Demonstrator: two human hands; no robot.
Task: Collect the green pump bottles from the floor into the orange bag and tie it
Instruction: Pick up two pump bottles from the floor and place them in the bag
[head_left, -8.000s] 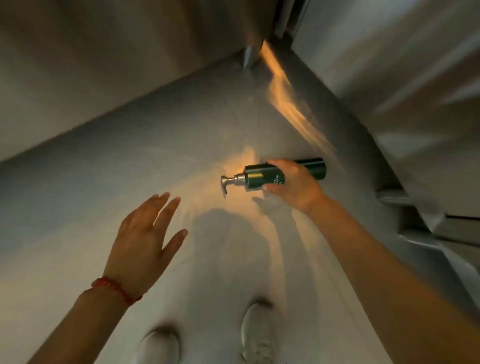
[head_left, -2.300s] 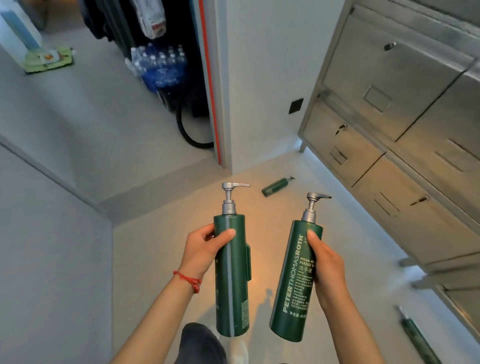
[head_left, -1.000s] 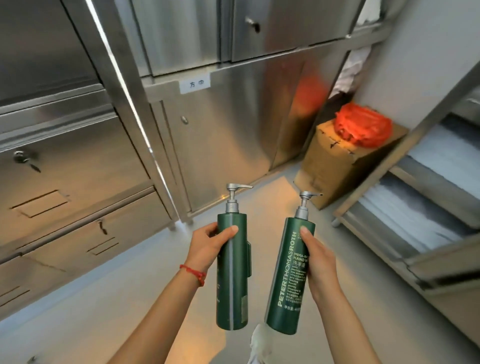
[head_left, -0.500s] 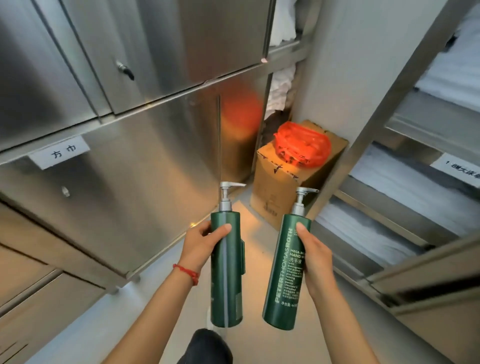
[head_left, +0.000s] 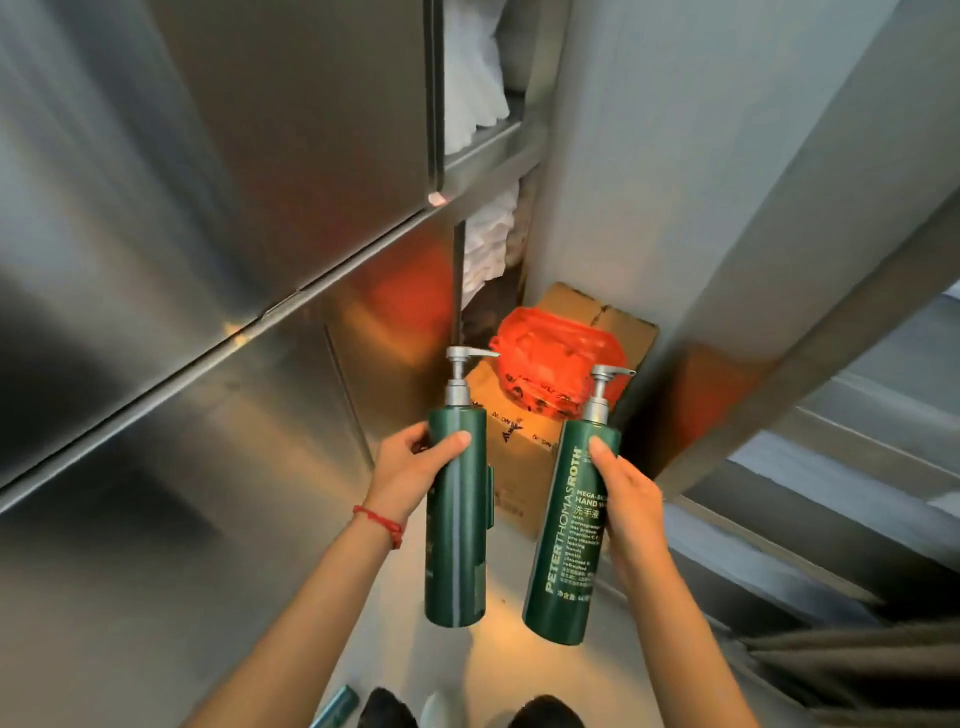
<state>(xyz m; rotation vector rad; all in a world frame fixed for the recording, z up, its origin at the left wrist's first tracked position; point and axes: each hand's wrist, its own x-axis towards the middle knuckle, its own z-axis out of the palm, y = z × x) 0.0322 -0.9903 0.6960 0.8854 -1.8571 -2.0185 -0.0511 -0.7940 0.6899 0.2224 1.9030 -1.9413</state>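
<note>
Closer now: orange bag (head_left: 558, 364) on box (head_left: 519, 467); left hand (head_left: 410, 473), right hand (head_left: 631, 499) each grip a bottle.

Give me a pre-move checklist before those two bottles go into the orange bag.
1. Left hand grips the left bottle firmly, upright: ok.
2. Right hand grips the right bottle, slightly tilted, pump up: ok.
3. Orange bag in view ahead, resting on the cardboard box: ok.
4. Bag mouth open enough to take a bottle: cannot tell; it looks crumpled.
5. A free hand to open the bag: not ok, both are occupied.
6. All bottles collected: not ok; what looks like another green bottle lies at the bottom edge, by the feet.
</note>
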